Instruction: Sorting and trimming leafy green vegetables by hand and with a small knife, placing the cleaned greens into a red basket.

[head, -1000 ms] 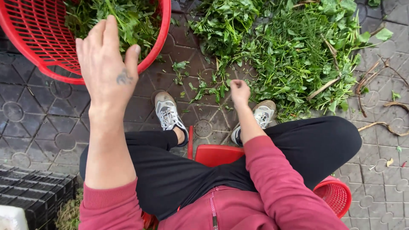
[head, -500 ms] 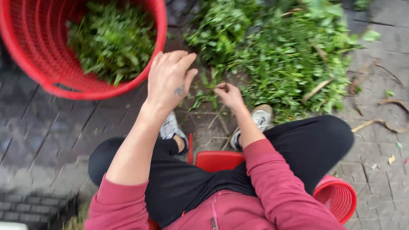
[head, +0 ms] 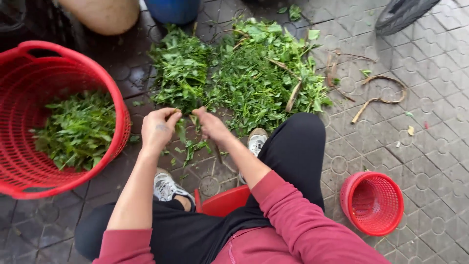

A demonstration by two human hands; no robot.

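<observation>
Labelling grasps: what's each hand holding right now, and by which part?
Both hands pinch one leafy green sprig between them: left hand at its left top end, right hand at its right top end, fingertips only. Leaves hang below, over the paved ground.

Single view, head-mounted. Camera sits on the seated person's head and looks steeply down and forward over the lap to the paved ground (head: 430, 73). Close range: red sleeves and black trousers fill the lower frame, the left hand (head: 157, 128) and right hand (head: 211, 124) meet near centre. Upper centre: pile of green leaves (head: 254, 73). Left edge: large red basket (head: 110, 93), partly cut off. Lower right: small red basket (head: 372, 203), whole. Top edge crops a blue container (head: 171, 10) and a tyre (head: 403, 12). No second view; nothing shared.
</observation>
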